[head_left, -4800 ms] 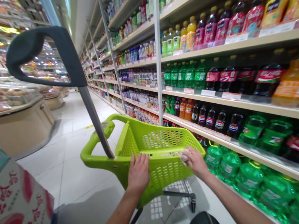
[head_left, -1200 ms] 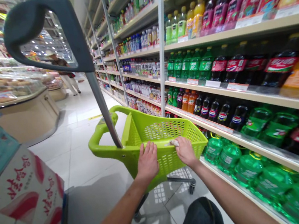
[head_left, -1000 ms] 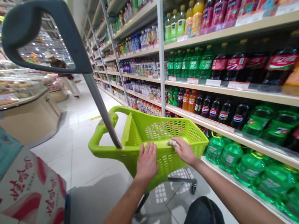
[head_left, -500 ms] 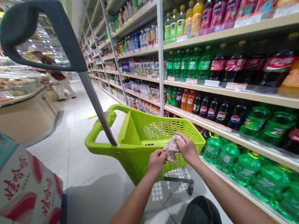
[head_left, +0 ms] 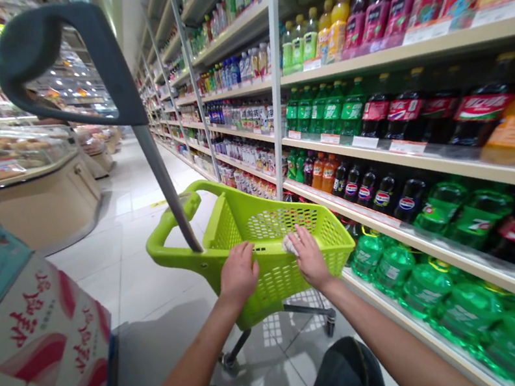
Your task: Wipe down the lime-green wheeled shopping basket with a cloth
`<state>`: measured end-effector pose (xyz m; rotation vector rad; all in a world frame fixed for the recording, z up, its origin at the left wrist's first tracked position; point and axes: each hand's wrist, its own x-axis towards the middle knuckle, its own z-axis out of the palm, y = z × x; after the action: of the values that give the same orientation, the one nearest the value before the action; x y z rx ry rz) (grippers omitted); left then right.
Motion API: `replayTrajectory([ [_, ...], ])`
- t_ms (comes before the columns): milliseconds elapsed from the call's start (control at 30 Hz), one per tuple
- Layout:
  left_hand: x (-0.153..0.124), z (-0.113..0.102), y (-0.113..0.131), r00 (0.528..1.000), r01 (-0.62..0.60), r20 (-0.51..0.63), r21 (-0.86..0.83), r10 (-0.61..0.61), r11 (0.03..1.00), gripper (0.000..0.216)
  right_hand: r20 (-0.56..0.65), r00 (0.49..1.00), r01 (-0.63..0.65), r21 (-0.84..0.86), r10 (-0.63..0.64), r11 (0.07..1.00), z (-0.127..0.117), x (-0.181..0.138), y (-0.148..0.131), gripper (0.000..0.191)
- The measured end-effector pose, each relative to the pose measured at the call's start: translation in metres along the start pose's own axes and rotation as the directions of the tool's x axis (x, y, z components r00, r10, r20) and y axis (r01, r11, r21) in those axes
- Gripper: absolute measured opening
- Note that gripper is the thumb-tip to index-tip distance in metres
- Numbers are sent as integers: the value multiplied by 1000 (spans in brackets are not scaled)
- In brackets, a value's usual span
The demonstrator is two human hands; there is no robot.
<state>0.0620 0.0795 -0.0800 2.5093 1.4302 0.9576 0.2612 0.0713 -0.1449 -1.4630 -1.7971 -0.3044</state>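
Observation:
A lime-green plastic shopping cart (head_left: 276, 275) stands in the aisle in front of me, with a grey pull handle (head_left: 62, 61) on a metal pole rising to the upper left. My left hand (head_left: 239, 274) grips the near rim of the basket, fingers curled over the edge. My right hand (head_left: 309, 260) presses a crumpled whitish cloth (head_left: 288, 244) onto the same rim, a little to the right. The cloth is mostly hidden under my fingers. The basket looks empty inside.
Shelves of soft-drink bottles (head_left: 373, 114) run along the right, with green bottles (head_left: 455, 311) on the lowest shelf close to my right arm. Cardboard cartons (head_left: 27, 350) are stacked at the left. A curved display counter (head_left: 41, 196) stands further back on the white tiled floor.
Half a second ago both hands held the cloth up above the basket. Now the left hand is back on the rim and the right hand presses the cloth onto it. The person in the aisle is gone.

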Motion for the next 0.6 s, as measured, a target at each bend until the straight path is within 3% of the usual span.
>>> replayTrajectory([
  [67,-4,1,-6,996,-90,46,233,82,968,42,72,996,53,-43,-49,998,1,-9,20,62],
  [133,-7,3,-9,991,-122,89,343,97,931,47,61,997,47,-91,-41,995,-8,-23,51,57],
  [233,-10,6,-8,988,-131,128,382,88,915,51,-105,991,-101,-180,83,979,-32,-45,103,46],
  [300,-10,9,-5,985,-136,146,378,87,916,53,-187,972,-179,-205,141,962,-41,-54,119,45],
  [400,-10,15,3,981,-150,170,354,94,923,57,-195,971,-179,-206,139,962,-28,-58,103,50],
  [500,-11,20,10,971,-179,209,337,112,924,60,-67,998,-29,-145,19,989,-4,-53,72,55],
  [567,-12,17,9,962,-210,239,335,133,918,60,-6,1000,26,-96,-27,995,-2,-50,70,55],
  [600,-13,14,7,963,-211,235,344,133,915,58,-13,1000,-7,-86,6,996,-6,-50,77,53],
])
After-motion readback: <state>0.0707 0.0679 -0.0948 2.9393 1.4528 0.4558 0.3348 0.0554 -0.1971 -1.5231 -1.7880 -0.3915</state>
